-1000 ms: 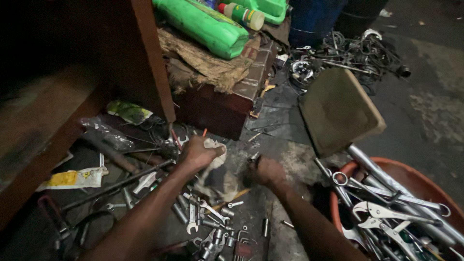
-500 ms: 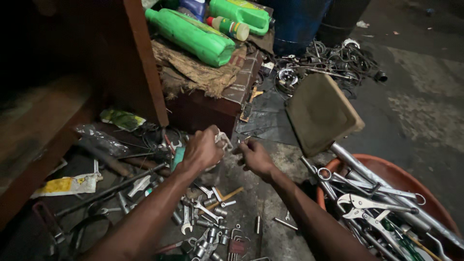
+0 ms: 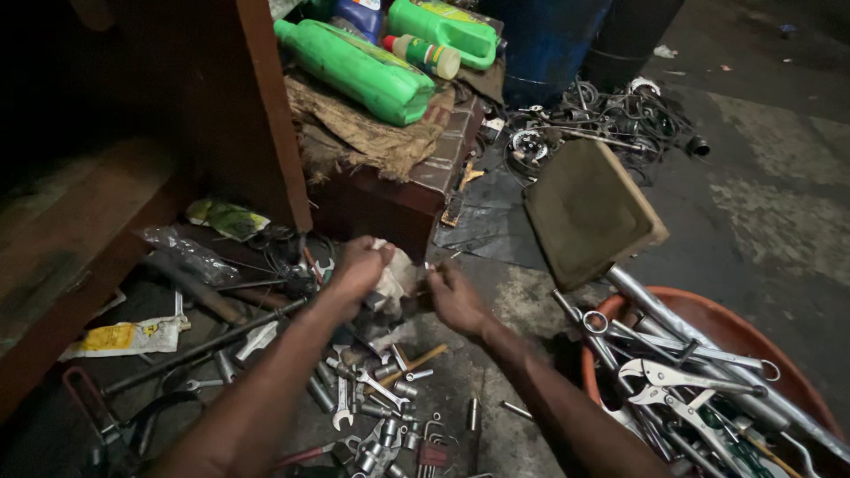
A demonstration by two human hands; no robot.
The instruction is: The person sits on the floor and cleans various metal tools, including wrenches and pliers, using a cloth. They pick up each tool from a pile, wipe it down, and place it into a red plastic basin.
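Two hands — left hand (image 3: 359, 265) and right hand (image 3: 453, 296) — clutch one pale rag (image 3: 396, 274)

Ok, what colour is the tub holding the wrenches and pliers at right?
Orange-red tub, clearest in the head view.

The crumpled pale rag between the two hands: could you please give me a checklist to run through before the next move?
1. Left hand grips the crumpled pale rag: ok, fingers closed over it.
2. Right hand has hold of the rag: cannot tell, its fingertips sit at the rag's edge.
3. Anything wrapped inside the rag: cannot tell, hidden.
4. Floor under the hands free of loose parts: not ok, scattered metal sockets and spanners lie there.
5. Round orange basin of long tools apart from the right forearm: ok, though close.
6. Green plastic bottle lying on its side settled on the dark wooden box: ok.
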